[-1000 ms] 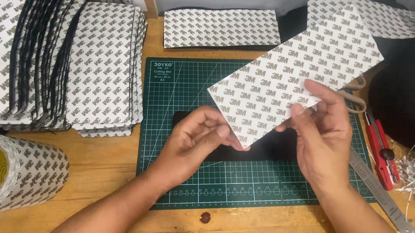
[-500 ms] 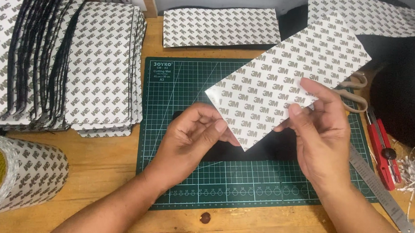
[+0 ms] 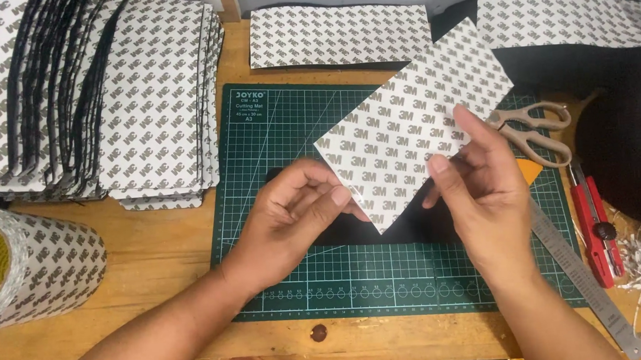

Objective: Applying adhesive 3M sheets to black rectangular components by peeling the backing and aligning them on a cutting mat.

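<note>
Between both hands, the printed sheet tilts, apparently pinched.

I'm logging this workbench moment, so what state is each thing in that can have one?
Printed sheet: lifted, tilted, pinched at its lower corner.
Left hand: fingertips on the sheet's corner.
Right hand: gripping the sheet's lower edge.
Black piece: flat on the cutting mat.
Scissors: shut, lying flat.
Red utility knife: lying flat; blade cannot tell.
Tape roll: lying on its side.
Sheet stacks: piled, fanned.
</note>
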